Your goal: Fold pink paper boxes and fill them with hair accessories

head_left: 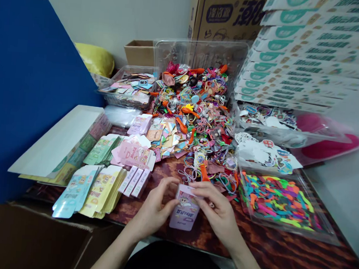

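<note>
My left hand (155,203) and my right hand (215,205) both pinch a pink paper packet (183,212) printed with a cartoon figure, held upright over the wood-patterned table (270,245). The right fingers lie across its top edge, and the left fingertips press its upper left side. Just left of my left hand are several narrow pink-and-white cards (134,182) and fanned stacks of blue and yellow packets (99,190). Beyond my hands spreads a loose heap of hair ties, balloons and small trinkets (196,115).
A clear tray of bright rubber strips (278,202) sits to the right. Stacked flat cartons (310,49) rise at the back right, above stickers in plastic. A blue board (30,89) stands at the left, and a brown carton (25,238) sits below the table edge.
</note>
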Demonstrator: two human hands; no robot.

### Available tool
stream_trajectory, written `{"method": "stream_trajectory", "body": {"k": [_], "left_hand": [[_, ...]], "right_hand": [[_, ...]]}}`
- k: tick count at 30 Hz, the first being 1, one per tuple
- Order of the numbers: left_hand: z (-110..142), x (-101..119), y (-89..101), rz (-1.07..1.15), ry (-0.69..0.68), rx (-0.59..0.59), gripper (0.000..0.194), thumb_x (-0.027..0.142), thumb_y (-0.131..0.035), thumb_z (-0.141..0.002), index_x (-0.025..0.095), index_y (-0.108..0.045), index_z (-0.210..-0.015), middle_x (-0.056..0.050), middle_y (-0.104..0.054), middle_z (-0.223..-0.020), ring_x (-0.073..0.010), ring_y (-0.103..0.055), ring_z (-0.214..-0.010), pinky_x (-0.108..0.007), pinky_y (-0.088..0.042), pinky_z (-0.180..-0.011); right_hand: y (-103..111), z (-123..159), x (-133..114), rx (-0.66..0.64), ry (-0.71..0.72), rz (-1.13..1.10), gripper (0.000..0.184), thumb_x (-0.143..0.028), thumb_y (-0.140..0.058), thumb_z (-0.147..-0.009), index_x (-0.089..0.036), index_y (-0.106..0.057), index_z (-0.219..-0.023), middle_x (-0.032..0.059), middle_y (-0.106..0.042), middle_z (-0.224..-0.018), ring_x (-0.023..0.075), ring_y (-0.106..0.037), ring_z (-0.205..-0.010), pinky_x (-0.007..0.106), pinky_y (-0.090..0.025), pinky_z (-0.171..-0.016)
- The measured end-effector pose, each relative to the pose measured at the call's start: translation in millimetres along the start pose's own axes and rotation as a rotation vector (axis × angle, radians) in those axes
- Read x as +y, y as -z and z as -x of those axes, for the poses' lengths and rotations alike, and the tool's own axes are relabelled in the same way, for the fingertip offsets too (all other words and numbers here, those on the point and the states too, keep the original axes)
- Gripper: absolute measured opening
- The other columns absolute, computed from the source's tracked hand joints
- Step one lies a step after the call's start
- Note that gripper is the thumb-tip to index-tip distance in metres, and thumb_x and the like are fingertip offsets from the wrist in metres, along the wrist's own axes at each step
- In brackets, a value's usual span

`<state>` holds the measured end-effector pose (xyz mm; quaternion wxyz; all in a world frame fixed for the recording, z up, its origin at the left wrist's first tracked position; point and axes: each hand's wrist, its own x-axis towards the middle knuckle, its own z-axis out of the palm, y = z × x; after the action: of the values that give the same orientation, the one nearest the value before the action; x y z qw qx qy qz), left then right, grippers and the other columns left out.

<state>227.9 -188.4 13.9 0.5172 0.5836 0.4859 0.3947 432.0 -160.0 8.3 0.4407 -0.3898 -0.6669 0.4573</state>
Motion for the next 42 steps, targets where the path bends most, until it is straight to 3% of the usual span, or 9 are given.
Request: {"method": "stream_trajectory", "body": {"k": [4,12,22,25,32,42], "left_hand": [[1.5,3.0,0.6,-0.049,0.007,-0.04,0.04,0.014,-0.056,-0.09,0.027,-0.048,-0.126,-0.005,-0.064,-0.117,-0.017,-0.065,-0.097,-0.029,-0.052,-0.086],[3.2,9.3,0.9,-0.037,0.015,-0.072,0.04,0.013,-0.055,-0.09,0.028,-0.05,-0.127,-0.003,-0.065,-0.116,-0.0171,-0.065,-0.098,-0.031,-0.051,-0.089],[-0.1,8.4,2.3,-0.005,0.025,-0.113,0.041,0.012,-0.054,-0.09,0.026,-0.049,-0.129,-0.004,-0.065,-0.113,-0.0171,-0.063,-0.098,-0.029,-0.049,-0.086],[-0.3,6.8,2.2,0.016,0.028,-0.11,0.041,0.013,-0.055,-0.09,0.025,-0.048,-0.129,-0.004,-0.065,-0.109,-0.0171,-0.063,-0.097,-0.028,-0.049,-0.083],[1.5,-4.1,3.8,0.12,0.073,-0.109,0.04,0.019,-0.058,-0.091,0.023,-0.046,-0.129,-0.004,-0.063,-0.1,-0.0167,-0.061,-0.091,-0.026,-0.049,-0.074],[1.4,-2.2,2.4,0.083,0.054,-0.107,0.039,0.018,-0.057,-0.091,0.023,-0.046,-0.128,-0.005,-0.064,-0.103,-0.0167,-0.062,-0.093,-0.025,-0.05,-0.075]], "right_hand": [[-0.6,-3.4,-3.1,-0.025,-0.049,-0.028,0.006,-0.028,-0.067,-0.089,-0.023,-0.07,-0.087,0.0053,-0.071,-0.104,0.0204,-0.066,-0.097,0.031,-0.05,-0.086],[-4.9,-12.0,-8.8,0.049,-0.351,-0.113,0.025,-0.043,-0.073,-0.081,-0.018,-0.068,-0.08,0.0021,-0.068,-0.073,0.0162,-0.061,-0.067,0.026,-0.048,-0.062],[-0.4,-28.3,-12.6,0.031,-0.465,-0.1,0.032,-0.046,-0.075,-0.071,-0.017,-0.063,-0.068,-0.0024,-0.058,-0.057,0.0113,-0.049,-0.052,0.023,-0.035,-0.05],[1.0,-31.3,-14.6,0.029,-0.442,-0.084,0.031,-0.046,-0.074,-0.073,-0.017,-0.063,-0.068,-0.0024,-0.059,-0.058,0.0121,-0.05,-0.053,0.023,-0.037,-0.051],[4.3,-27.0,-13.8,-0.139,-0.321,0.026,0.024,-0.038,-0.068,-0.083,-0.018,-0.071,-0.071,0.0021,-0.07,-0.072,0.0175,-0.061,-0.068,0.027,-0.046,-0.064],[4.0,-13.8,-6.7,-0.052,-0.308,0.033,0.024,-0.04,-0.065,-0.084,-0.02,-0.074,-0.075,0.0033,-0.071,-0.076,0.0211,-0.065,-0.076,0.03,-0.049,-0.072]]}}
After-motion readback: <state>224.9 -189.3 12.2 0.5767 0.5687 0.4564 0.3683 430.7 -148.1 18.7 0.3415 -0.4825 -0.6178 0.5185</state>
